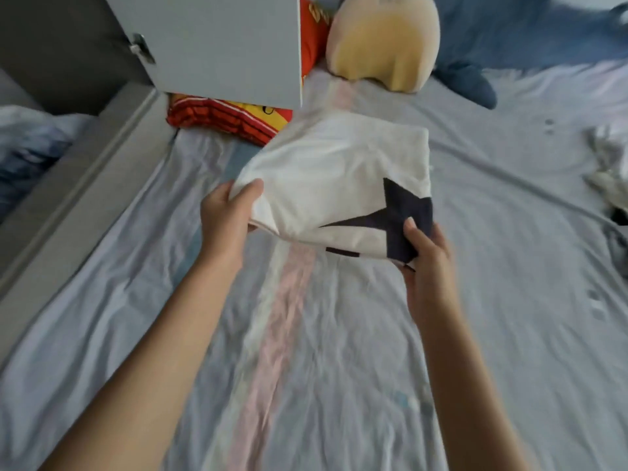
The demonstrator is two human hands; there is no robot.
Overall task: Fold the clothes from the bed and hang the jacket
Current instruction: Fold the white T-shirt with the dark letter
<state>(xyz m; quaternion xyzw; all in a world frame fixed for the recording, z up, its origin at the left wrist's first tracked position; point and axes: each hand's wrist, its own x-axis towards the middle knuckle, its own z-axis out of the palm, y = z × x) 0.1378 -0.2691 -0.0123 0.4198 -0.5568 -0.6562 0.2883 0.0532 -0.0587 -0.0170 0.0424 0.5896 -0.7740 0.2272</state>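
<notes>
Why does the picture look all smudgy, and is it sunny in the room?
Head view: motion blur softens the right hand and folded white shirt; light is soft and even, with no harsh shadows or glare; the wide lens bends the bed sheet edges.

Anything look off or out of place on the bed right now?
Nothing damaged or spilled. The folded white shirt sits neatly between the left hand and right hand. One loose end: a crumpled pale garment lies unfolded at the bed's right edge. The cabinet door hangs open over the red-and-yellow cushion.
</notes>
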